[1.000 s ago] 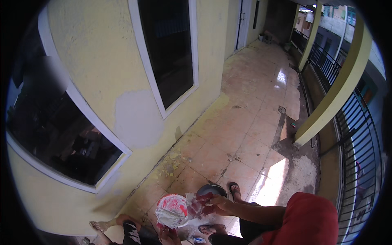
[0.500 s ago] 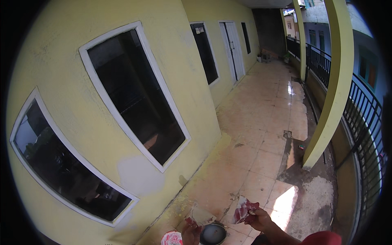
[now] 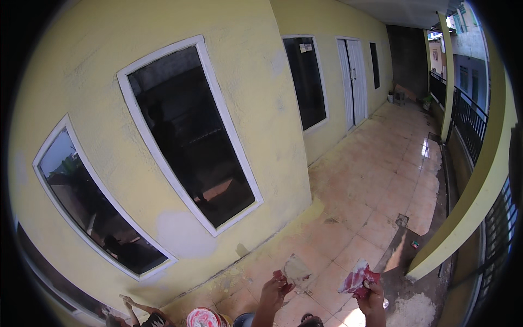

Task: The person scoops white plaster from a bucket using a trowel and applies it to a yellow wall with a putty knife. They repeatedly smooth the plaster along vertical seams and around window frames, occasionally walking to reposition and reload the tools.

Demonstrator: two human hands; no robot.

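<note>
My left hand (image 3: 274, 294) grips a red-handled scraper (image 3: 296, 268) with an off-white, smeared blade. My right hand (image 3: 368, 294) grips a red scraper (image 3: 357, 278) streaked with white paste. Both are held apart over the pink tiled floor (image 3: 354, 207). Below and left of my left hand, a white-and-red bucket (image 3: 201, 319) with white paste in it is cut off by the lower edge, beside a dark blue container (image 3: 243, 320). The yellow wall (image 3: 267, 163) on the left carries a pale smooth patch (image 3: 180, 234) below the white-framed windows (image 3: 185, 141).
Another person (image 3: 141, 315) is low at the bottom left, an arm raised by the wall. The walkway runs back past a white door (image 3: 351, 82) to a dark end wall with small items. On the right stand yellow pillars (image 3: 485, 196) and a black railing (image 3: 468, 125).
The view has lifted and shifted toward the windows and down the walkway. Both my hands have moved rightward with the scrapers, away from the bucket and dark container.
</note>
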